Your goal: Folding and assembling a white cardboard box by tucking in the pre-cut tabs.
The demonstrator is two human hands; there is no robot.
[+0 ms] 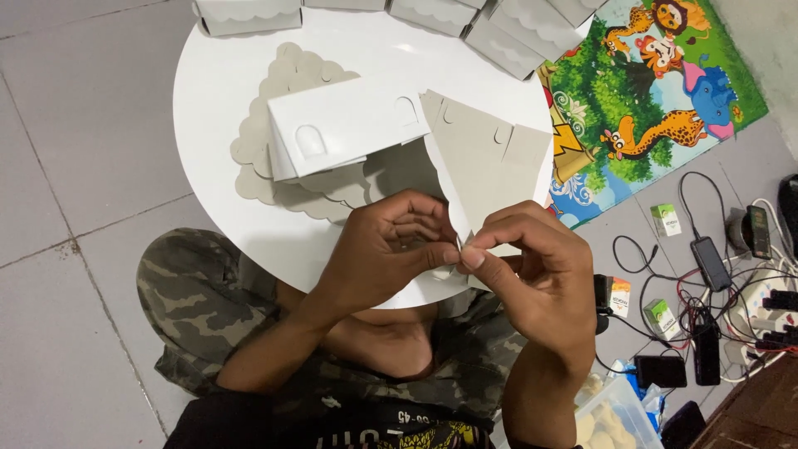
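Both hands meet low over the near edge of the round white desk (pixel 216 91), fingertips pressed together on one flap of a half-folded cardboard box (pixel 465 166). On the left side, the left hand (pixel 386 249) curls its fingers inward and pinches the flap's edge between thumb and forefinger. Just behind it on the desk lies a stack of flat scalloped cardboard blanks (pixel 274 158), grey side up, partly covered by the box's white panel with its arched cut-outs. The box itself stands tilted above the desk, its grey inner face turned toward the camera. To the right, the right hand (pixel 532 266) pinches the same flap from the other side, thumb and forefinger touching those of the left. Along the desk's far rim sits a row of finished white boxes (pixel 507 37). Further right, on the tiled floor, lie a colourful animal-print mat (pixel 665 91) and a tangle of chargers and cables (pixel 731 283).
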